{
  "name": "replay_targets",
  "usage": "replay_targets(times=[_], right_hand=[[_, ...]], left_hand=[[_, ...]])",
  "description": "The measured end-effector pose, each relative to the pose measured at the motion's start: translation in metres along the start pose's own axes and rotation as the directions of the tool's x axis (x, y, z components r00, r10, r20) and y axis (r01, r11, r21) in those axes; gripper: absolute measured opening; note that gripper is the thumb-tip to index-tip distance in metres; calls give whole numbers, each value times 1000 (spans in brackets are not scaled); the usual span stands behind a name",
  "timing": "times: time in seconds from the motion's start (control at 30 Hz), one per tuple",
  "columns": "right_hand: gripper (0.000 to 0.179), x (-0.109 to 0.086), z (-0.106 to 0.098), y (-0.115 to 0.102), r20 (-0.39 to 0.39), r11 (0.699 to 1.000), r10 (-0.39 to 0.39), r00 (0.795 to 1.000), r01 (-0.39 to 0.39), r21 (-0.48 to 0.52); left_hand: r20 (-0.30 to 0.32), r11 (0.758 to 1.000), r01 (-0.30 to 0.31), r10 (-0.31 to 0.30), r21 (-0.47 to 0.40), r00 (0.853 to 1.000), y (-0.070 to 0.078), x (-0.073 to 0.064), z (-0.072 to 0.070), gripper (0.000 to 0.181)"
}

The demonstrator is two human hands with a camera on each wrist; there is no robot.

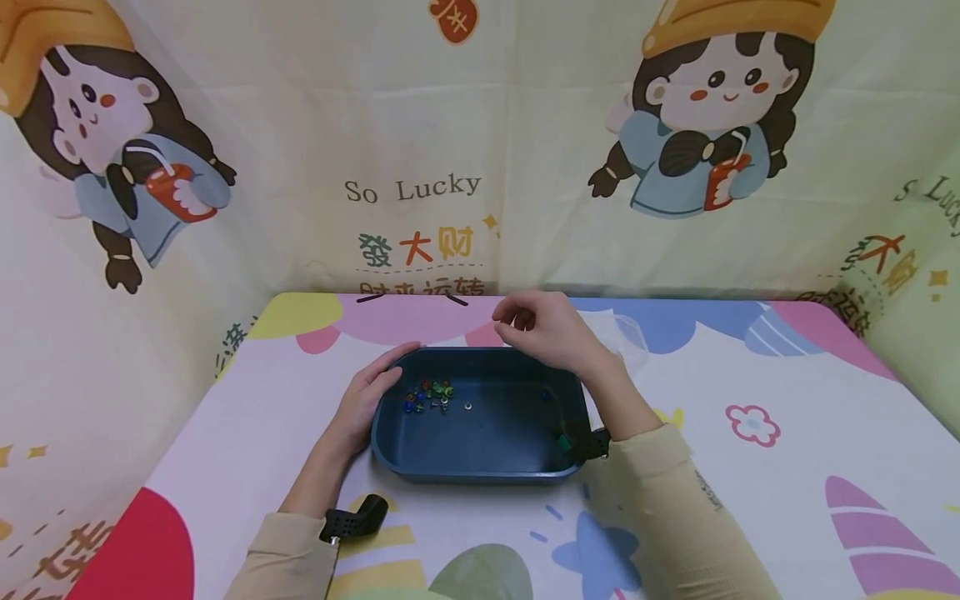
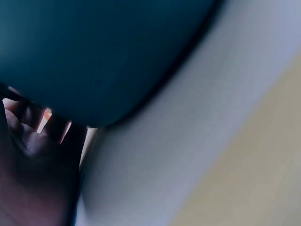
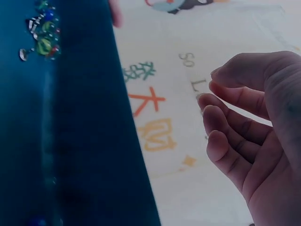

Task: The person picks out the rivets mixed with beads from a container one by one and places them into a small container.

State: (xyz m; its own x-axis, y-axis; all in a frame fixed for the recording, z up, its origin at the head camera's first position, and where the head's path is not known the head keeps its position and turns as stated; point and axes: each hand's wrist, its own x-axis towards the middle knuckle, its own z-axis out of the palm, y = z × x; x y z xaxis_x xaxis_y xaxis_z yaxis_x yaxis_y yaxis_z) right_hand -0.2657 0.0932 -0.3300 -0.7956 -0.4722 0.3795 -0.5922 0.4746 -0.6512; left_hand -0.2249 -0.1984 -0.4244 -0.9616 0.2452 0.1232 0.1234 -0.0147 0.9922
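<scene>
A dark blue rectangular tray [image 1: 495, 478] stands on the table. My left hand [image 1: 360, 408] holds its left end, thumb at the rim and fingers along the outer wall; in the left wrist view the tray's wall [image 2: 103, 61] hides part of those fingers. Small shiny coloured beads or marbles [image 3: 44, 46] lie clustered inside at the left, mixed with silvery bits [image 1: 444, 403]. One small silvery ring [image 1: 468, 406] sits apart from them. Above the tray's back right edge is my right hand [image 1: 551, 329], fingers loosely bent, thumb close to the index finger, nothing visible between them.
A crumpled clear plastic bag [image 1: 632, 340] lies behind the right hand. The table is covered by a patterned cloth [image 1: 810, 425]. A printed curtain [image 1: 555, 167] hangs along the table's back edge. Small dark blue balls [image 1: 546, 396] are inside the tray's right part.
</scene>
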Motion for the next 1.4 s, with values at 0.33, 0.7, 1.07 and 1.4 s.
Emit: replay_targets(times=[0.33,0.7,1.07,1.4], right_hand=[[5,8,26,4,87,995,-100,991,102,-17],[7,10,41,2,172,967,-254,952,256,6],[11,11,53,0,292,943,-296,909,327,-60],[11,10,60,0,387,920,-259,885,348,-180]], left_hand=[[-1,1000,-10,10,-2,1000,0,0,0,44],[-12,1000,-1,0,-14,1000,1,0,-1,44],[-5,1000,19,-19,-10,1000,1,0,0,44],[-5,1000,11,-11,-9,1000,0,0,-1,44]])
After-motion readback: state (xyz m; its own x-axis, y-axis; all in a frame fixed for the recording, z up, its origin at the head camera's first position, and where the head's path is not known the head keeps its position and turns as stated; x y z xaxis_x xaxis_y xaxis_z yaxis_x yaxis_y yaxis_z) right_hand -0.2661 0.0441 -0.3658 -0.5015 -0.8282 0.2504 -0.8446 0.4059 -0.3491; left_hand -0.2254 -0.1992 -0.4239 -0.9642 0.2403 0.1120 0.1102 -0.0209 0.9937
